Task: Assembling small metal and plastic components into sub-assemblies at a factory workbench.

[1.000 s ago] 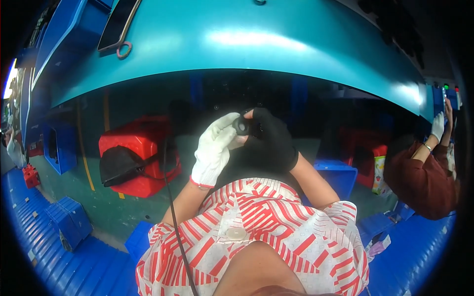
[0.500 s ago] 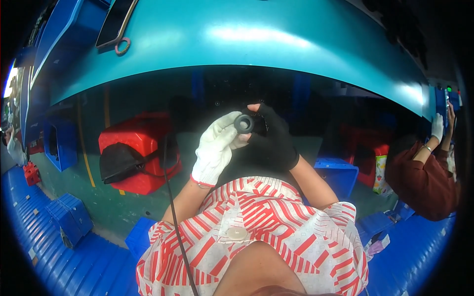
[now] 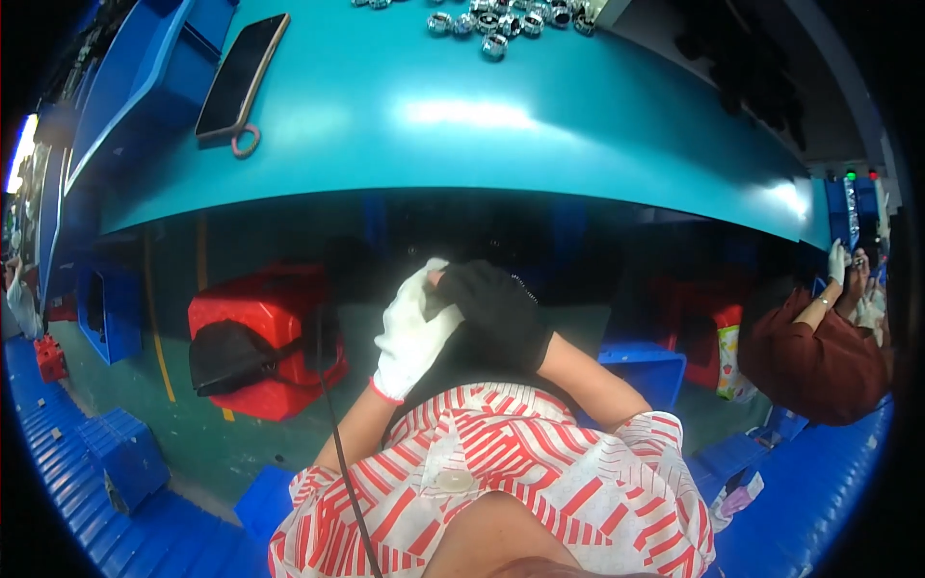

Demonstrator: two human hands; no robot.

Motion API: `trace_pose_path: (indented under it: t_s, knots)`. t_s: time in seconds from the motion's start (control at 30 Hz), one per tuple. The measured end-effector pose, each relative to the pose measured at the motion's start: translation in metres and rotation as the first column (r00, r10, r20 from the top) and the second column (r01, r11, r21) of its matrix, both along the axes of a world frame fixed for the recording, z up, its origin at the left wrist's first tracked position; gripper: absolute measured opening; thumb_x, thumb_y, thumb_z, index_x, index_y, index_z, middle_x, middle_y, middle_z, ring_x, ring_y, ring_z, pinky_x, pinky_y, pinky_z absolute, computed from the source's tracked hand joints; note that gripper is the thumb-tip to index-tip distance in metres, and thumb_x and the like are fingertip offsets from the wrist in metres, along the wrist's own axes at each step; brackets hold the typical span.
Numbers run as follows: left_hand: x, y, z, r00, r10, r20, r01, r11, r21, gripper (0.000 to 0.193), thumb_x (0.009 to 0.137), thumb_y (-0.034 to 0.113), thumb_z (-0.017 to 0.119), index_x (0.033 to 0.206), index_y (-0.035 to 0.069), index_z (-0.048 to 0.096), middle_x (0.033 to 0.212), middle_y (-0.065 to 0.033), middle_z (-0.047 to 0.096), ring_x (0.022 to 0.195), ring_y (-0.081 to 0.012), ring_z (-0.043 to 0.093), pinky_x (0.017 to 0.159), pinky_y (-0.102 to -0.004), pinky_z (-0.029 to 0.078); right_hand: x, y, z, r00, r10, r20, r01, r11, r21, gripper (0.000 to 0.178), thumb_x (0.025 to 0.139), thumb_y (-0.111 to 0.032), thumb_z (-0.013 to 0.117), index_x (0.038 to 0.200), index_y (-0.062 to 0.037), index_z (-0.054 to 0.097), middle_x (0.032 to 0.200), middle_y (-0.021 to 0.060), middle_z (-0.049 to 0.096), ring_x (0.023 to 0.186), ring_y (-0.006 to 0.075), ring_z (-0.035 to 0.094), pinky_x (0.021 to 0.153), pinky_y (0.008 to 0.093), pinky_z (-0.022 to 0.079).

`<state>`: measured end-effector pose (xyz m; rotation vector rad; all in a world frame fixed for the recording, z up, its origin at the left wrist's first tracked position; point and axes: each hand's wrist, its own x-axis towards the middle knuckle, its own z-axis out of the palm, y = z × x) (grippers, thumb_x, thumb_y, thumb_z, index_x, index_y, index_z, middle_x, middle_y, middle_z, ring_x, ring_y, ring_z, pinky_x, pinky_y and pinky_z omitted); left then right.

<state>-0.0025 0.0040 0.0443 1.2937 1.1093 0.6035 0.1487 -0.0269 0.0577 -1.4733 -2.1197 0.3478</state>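
Note:
In a white knit glove, my left hand (image 3: 412, 329) is raised in front of my body, its fingers closed. My right hand (image 3: 496, 313), in a black fingertip-less glove, curls over the left hand's fingertips, and the two touch. The black ring-shaped part that my left fingers held a moment ago is now hidden between the hands. Both hands are below the near edge of the teal table (image 3: 337, 144), over my lap.
Several shiny metal round parts (image 3: 494, 45) lie at the table's far side. A phone (image 3: 243, 77) with a pink ring (image 3: 246, 142) lies at left, beside a blue bin (image 3: 145, 87). A black bag (image 3: 231, 356) rests on a red stool (image 3: 289, 390). At right sits a co-worker (image 3: 814, 356).
My right hand has closed over the left fingertips and covers the black ring-shaped part. The view has tilted up, bringing the metal parts on the table into sight.

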Motion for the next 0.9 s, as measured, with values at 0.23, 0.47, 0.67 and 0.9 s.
trace_pose_path:
  t_s: [0.23, 0.47, 0.67, 0.9]
  knots:
    - [-0.018, 0.014, -0.005, 0.838, 0.312, 0.447, -0.046, 0.858, -0.511, 0.051, 0.081, 0.000, 0.060, 0.128, -0.002, 0.042, 0.109, -0.0103, 0.056, 0.088, -0.0200, 0.063, 0.075, -0.0309, 0.055, 0.039, 0.045, 0.068, 0.993, 0.014, -0.121, 0.012, 0.977, 0.212, 0.029, 0.077, -0.016, 0.065, 0.106, -0.0114, 0.061, 0.103, 0.0092, 0.062, 0.088, 0.0264, 0.062, 0.071, 0.0365, 0.050]
    - [-0.025, 0.015, -0.026, 0.634, 0.419, 0.650, 0.112, 0.782, -0.614, 0.049, 0.086, 0.011, 0.063, 0.128, -0.001, 0.042, 0.115, -0.0154, 0.055, 0.093, -0.0287, 0.063, 0.079, -0.0376, 0.056, 0.102, 0.162, 0.062, 0.909, -0.397, 0.129, 0.336, 0.880, 0.337, 0.029, 0.077, -0.020, 0.066, 0.105, -0.0172, 0.061, 0.102, 0.0063, 0.061, 0.087, 0.0279, 0.062, 0.069, 0.0398, 0.050]
    - [-0.024, 0.026, -0.007, 0.460, 0.412, 0.787, 0.232, 0.799, -0.554, 0.051, 0.090, 0.014, 0.059, 0.132, -0.003, 0.037, 0.122, -0.0211, 0.052, 0.104, -0.0346, 0.059, 0.087, -0.0405, 0.054, 0.087, 0.149, 0.076, 0.950, -0.312, 0.005, 0.294, 0.901, 0.320, 0.018, 0.084, -0.019, 0.062, 0.100, -0.0108, 0.064, 0.094, 0.0092, 0.065, 0.081, 0.0275, 0.064, 0.067, 0.0334, 0.051]
    - [-0.016, 0.021, -0.008, 0.431, 0.391, 0.813, 0.294, 0.791, -0.536, 0.043, 0.090, 0.009, 0.056, 0.130, -0.001, 0.044, 0.119, -0.0175, 0.054, 0.105, -0.0305, 0.060, 0.086, -0.0408, 0.054, 0.025, 0.031, 0.054, 0.708, -0.196, -0.678, -0.119, 0.914, -0.387, 0.018, 0.085, -0.010, 0.061, 0.101, -0.0024, 0.062, 0.088, 0.0105, 0.063, 0.079, 0.0190, 0.064, 0.070, 0.0296, 0.050]
